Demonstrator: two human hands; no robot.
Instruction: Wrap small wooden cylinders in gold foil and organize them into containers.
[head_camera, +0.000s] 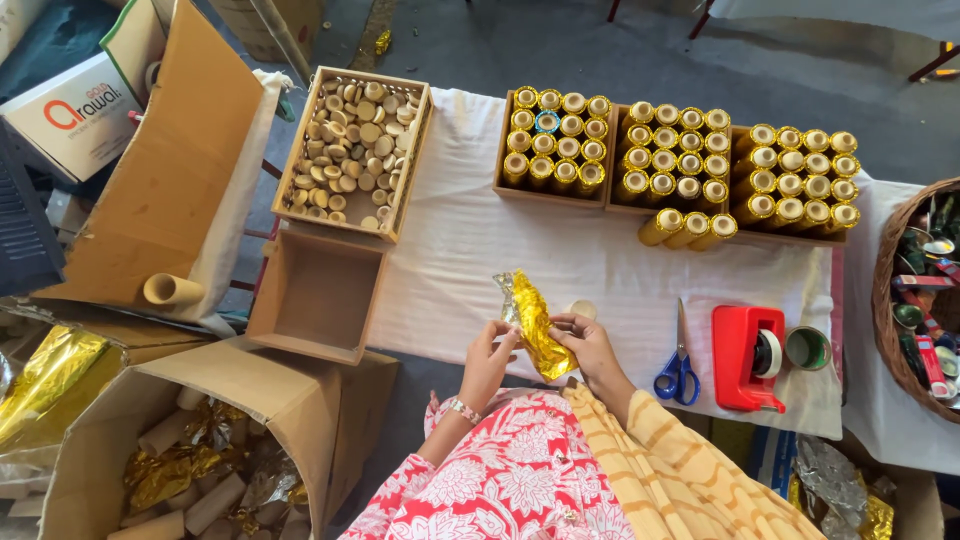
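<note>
Down at the bottom edge, a red floral sleeve (500, 480) and a striped yellow scarf (680, 470) fill the near view. Just above them, both hands are together on one thing: the left hand (488, 362) pinches the lower side of a gold foil tube (533, 322), and the right hand (588, 345) grips it from the other side, fingers wrapped around the crinkled foil. That tube sits tilted, held just above the near edge of the white cloth (470, 250) covering the table. A small round wooden disc (582, 309) lies on the cloth just beside the right hand.

Over to the right, blue-handled scissors (678, 365) lie flat, then a red tape dispenser (748, 358), and a loose tape roll (807, 348) beside it. At the far edge of the table, trays of finished gold tubes (680, 155) stand upright in rows, with three more lying on their sides in front. Far left, a wooden box of discs (352, 150) sits above an empty wooden box (318, 296). Near left, a cardboard carton (210, 450) holds bare tubes and gold foil scraps. A wicker basket (885, 300) pokes in at the right.
</note>
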